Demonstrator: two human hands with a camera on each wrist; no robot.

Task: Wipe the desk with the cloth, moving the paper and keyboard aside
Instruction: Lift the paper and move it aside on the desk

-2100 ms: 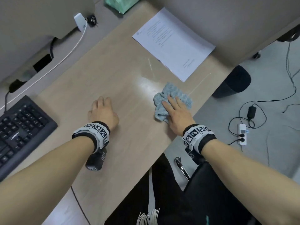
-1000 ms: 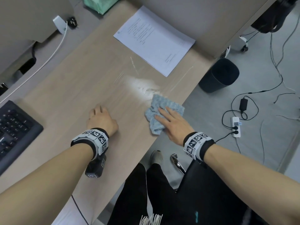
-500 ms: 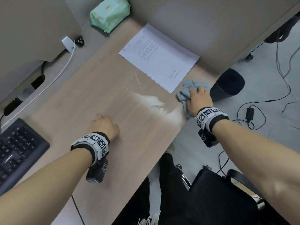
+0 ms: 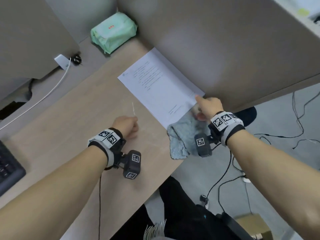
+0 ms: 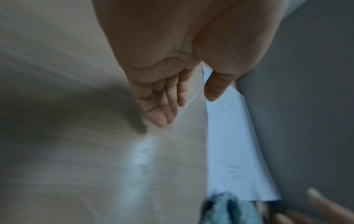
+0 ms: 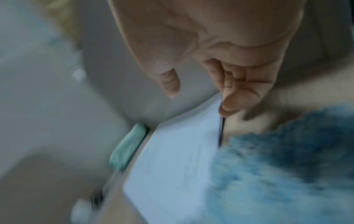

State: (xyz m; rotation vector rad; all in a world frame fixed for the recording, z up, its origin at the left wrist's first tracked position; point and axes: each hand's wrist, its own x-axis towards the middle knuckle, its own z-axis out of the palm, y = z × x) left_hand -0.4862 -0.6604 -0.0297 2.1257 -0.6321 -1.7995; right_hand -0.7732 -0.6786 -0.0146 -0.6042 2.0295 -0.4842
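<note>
A printed white paper (image 4: 159,89) lies on the wooden desk (image 4: 78,118) against the grey partition. The blue-grey cloth (image 4: 181,137) lies crumpled at the desk's right edge, touching the paper's near corner. My right hand (image 4: 207,105) is above the cloth, its fingertips on the paper's near right corner and the thumb apart; the right wrist view shows the hand (image 6: 201,101), paper (image 6: 176,159) and cloth (image 6: 287,159), all blurred. My left hand (image 4: 127,124) is at mid-desk with straight fingers and holds nothing (image 5: 184,109). The black keyboard (image 4: 7,168) is at the far left.
A green pack of wipes (image 4: 113,32) sits in the back corner. A white cable (image 4: 52,90) runs along the left ledge from a charger (image 4: 60,63). The grey partition (image 4: 225,40) bounds the desk at the back right. A black bin (image 4: 249,116) and cables are on the floor.
My right hand has let go of the cloth at the desk's right edge and reached up to the paper's near corner. My left hand has shifted forward and to the right.
</note>
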